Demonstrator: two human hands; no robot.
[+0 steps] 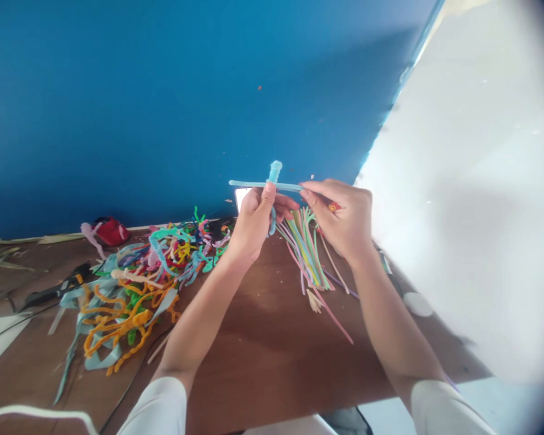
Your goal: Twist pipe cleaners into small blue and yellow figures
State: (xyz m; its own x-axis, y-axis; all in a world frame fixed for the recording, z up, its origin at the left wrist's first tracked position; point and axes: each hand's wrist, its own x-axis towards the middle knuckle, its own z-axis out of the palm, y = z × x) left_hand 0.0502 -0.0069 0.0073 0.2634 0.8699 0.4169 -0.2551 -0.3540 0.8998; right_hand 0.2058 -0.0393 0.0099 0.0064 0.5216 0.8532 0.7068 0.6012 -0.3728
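Pale blue pipe cleaner [248, 183] lies crosswise at the thumb tip of the left hand [254, 219], its far end pinched between thumb and fingertip of the right hand [347, 214]. The left thumb and fingers grasp a wound blue stub [275, 171], rising above them. Both seem light, soft, bendable, unlikely to slip; pinch the strip near its end, the stub lower down.
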